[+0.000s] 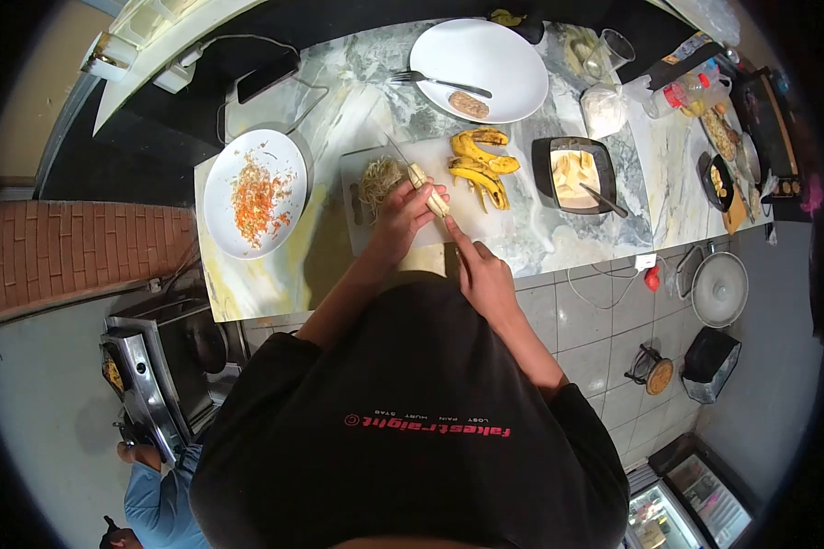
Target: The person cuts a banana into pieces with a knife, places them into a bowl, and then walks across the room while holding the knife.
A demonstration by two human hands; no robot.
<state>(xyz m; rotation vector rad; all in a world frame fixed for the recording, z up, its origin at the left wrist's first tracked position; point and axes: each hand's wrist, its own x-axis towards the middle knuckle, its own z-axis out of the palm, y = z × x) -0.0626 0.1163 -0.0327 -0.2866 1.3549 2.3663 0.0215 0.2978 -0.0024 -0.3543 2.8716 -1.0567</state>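
Nearest, across the chest of the black shirt (412, 430): red print, upside down to the camera, reading roughly "fakestraight", with a smaller line above it too small to read

Just past the near edge of the grey-veined marble counter (275, 265): right hand (487, 279) close to that edge, index finger stretched forward toward the peeled pale banana piece (428, 188), other fingers curled; impossible to tell whether anything sits in that grip

A little further in, over the white rectangular cutting board (430, 220): left hand (401, 212), fingers closed round the near end of the banana piece. Long axis slanting from the near right up to the far left, far end next to a thin grey knife blade (395, 151) and a heap of pale shredded strands (376, 180). Left hand on the fruit, right hand just behind it, fingertip nearly touching its near end

Toward the left end of the counter: round white plate of orange shreds (254, 192). Right of the board: yellow-brown banana peels (481, 165), then a dark square dish of pale batter (572, 174)

At the far edge: large white plate with fork and a brown patty (478, 71)

No other writing readable
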